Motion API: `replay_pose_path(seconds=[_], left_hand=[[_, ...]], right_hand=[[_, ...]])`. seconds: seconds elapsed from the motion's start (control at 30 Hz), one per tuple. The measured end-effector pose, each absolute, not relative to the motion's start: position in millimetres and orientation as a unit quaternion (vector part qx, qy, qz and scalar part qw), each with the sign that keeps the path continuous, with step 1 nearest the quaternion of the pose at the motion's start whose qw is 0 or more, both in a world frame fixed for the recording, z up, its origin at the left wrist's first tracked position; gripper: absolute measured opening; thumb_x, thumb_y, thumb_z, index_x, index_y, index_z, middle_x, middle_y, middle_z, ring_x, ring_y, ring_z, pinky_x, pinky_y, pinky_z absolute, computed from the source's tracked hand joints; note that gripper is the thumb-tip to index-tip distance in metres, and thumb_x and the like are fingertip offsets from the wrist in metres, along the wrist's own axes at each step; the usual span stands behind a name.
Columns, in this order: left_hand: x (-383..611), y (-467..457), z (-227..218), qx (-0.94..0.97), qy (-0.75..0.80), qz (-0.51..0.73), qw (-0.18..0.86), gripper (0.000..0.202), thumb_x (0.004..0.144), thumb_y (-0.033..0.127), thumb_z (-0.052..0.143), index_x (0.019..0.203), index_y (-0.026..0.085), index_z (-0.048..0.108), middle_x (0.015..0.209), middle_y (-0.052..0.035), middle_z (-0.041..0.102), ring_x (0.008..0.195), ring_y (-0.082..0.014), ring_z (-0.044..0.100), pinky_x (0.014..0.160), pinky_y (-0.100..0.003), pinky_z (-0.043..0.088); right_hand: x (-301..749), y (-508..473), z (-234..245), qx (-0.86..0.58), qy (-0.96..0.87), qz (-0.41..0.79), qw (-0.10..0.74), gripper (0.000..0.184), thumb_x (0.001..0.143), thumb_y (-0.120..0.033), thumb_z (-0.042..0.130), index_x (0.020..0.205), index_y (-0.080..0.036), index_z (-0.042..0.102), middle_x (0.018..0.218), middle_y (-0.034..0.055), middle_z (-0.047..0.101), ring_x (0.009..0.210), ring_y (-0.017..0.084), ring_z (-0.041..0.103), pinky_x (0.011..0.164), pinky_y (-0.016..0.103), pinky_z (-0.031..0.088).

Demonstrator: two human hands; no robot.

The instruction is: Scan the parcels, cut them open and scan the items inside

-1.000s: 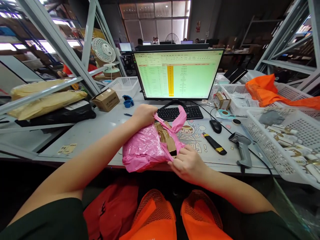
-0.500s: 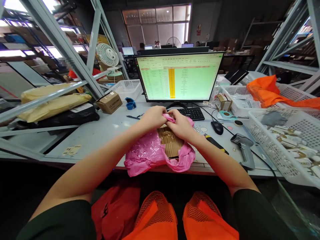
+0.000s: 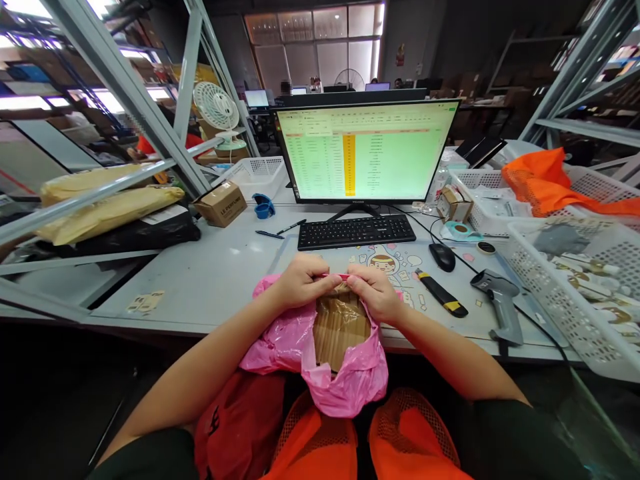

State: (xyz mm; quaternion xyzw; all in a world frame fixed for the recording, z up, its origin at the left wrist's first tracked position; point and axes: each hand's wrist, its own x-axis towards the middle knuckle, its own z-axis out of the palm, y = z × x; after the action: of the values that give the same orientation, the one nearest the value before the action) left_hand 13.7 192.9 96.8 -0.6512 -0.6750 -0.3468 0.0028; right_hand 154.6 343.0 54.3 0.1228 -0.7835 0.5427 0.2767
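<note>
A pink plastic mailer bag (image 3: 280, 340), torn open, hangs partly over the desk's front edge. Through the tear shows a brown cardboard box (image 3: 340, 330) with shiny clear tape or film on it. My left hand (image 3: 305, 280) is closed on the bag's far edge, thumb pressed on top. Close beside it, my right hand (image 3: 373, 290) pinches the same edge, and a strip of pink plastic stretches between the two. The fingertips underneath are hidden.
Behind the bag are a black keyboard (image 3: 355, 231) and a monitor (image 3: 367, 153). Rightward lie a mouse (image 3: 443, 257), a utility knife (image 3: 441, 293), a barcode scanner (image 3: 500, 303) and white baskets (image 3: 570, 320). A small carton (image 3: 221, 204) and pens (image 3: 270, 234) are on the left.
Both hands and the pink bag have come toward me and lower, over the desk edge. The keyboard is now uncovered, and more of the cardboard shows through the tear.
</note>
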Motion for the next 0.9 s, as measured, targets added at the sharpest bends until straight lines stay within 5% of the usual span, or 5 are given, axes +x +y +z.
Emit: replay_pose_path(seconds=[0.17,0.37,0.63,0.77,0.9], left_hand=[[11.1,199.9,94.4,-0.625,-0.671,-0.395,-0.063,0.058,0.093,0.059,0.048,0.052,0.02,0.033,0.05,0.0033,0.03,0.05,-0.0091,0.029,0.052,-0.027,0.023],[11.2,191.5,109.4,-0.62,-0.707,-0.312,-0.135,0.044,0.092,0.055,0.055,0.073,0.016,0.06,0.065,0.0002,0.053,0.061,-0.0121,0.045,0.058,-0.027,0.031],[1.2,173.6,116.3,-0.656,-0.731,-0.176,0.063,0.046,0.102,0.048,0.049,0.068,0.018,0.053,0.064,-0.0011,0.057,0.062,-0.0144,0.045,0.063,-0.031,0.029],[17.8,155.9,112.3,-0.744,-0.63,-0.147,0.166,0.044,0.104,0.039,0.051,0.064,0.02,0.049,0.058,0.0,0.052,0.057,-0.0153,0.044,0.062,-0.034,0.031],[42.4,113.9,107.4,-0.816,-0.516,-0.141,0.217,0.042,0.096,0.027,0.063,0.06,0.021,0.042,0.055,0.0014,0.048,0.054,-0.0152,0.042,0.057,-0.036,0.028]], right_hand=[[145.9,324.3,41.8,0.021,-0.588,0.769,0.251,0.041,0.087,-0.055,0.06,0.065,-0.021,0.051,0.056,-0.0041,0.034,0.051,0.012,0.029,0.049,0.028,0.027],[145.0,337.0,45.3,0.007,-0.572,0.779,0.256,0.05,0.083,-0.056,0.064,0.056,-0.023,0.041,0.05,-0.0048,0.033,0.045,0.01,0.027,0.045,0.027,0.023],[188.5,374.6,59.6,-0.01,-0.776,0.59,0.224,0.058,0.094,-0.068,0.057,0.064,-0.021,0.046,0.06,-0.0023,0.043,0.057,0.012,0.037,0.053,0.026,0.028],[216.3,366.8,60.7,0.096,-0.891,0.437,0.077,0.048,0.102,-0.051,0.053,0.066,-0.02,0.055,0.057,-0.003,0.048,0.052,0.012,0.04,0.052,0.027,0.027],[263.4,349.9,60.5,0.274,-0.919,0.216,0.183,0.046,0.105,-0.033,0.048,0.061,-0.023,0.049,0.055,-0.0002,0.049,0.055,0.016,0.042,0.061,0.035,0.034]])
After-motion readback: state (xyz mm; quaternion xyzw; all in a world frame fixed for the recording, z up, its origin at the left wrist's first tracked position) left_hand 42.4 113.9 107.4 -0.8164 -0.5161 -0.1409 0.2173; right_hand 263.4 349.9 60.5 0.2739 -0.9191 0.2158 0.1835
